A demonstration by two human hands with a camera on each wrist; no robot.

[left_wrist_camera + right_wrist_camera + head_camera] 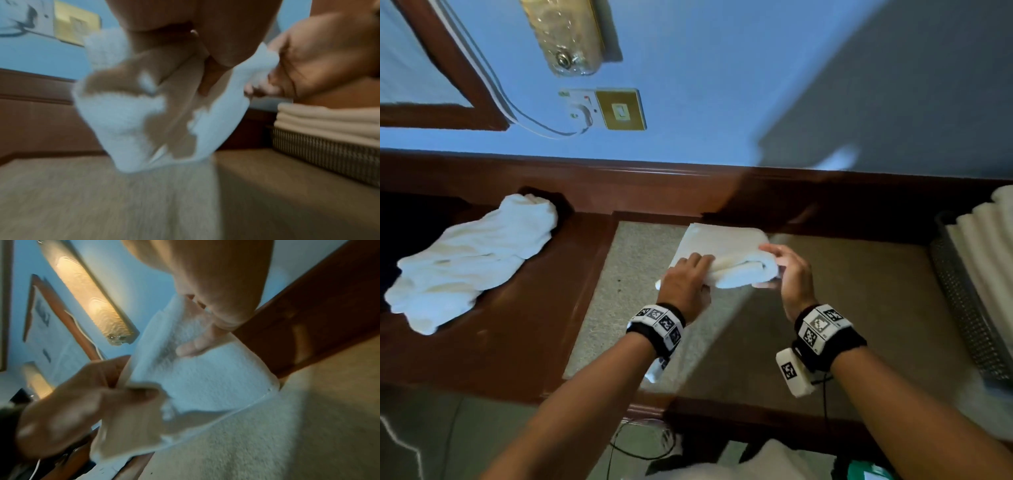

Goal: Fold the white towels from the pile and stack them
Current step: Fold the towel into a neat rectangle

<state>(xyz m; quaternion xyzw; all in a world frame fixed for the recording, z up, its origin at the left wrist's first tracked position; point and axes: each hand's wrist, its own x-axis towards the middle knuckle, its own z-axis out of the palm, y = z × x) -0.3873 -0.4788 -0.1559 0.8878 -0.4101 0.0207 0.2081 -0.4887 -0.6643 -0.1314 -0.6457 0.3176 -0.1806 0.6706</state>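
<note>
At the centre of the head view the person holds a partly folded white towel [722,255] over the speckled stone inlay [633,260] of a dark wooden desk [517,342]. The left hand [685,281] grips the towel's near-left end, fingers curled over the top of the cloth; the left wrist view, though blurred, shows cloth bunched around those fingers [174,100]. The right hand [787,270] clamps the doubled right end of the towel between thumb and fingers, and in the right wrist view a fingertip [185,350] presses into the terry surface. The towel's far edge lies flat on the inlay toward 12 o'clock.

At 9 o'clock a loose pile of unfolded white towels [469,263] lies on the desk's wooden part, well apart from the hands. At 3 o'clock folded towels [983,246] are stacked in a mesh basket [962,308]. On the blue wall at 11 o'clock sit a brass switch plate [621,109] and a wall lamp [568,37].
</note>
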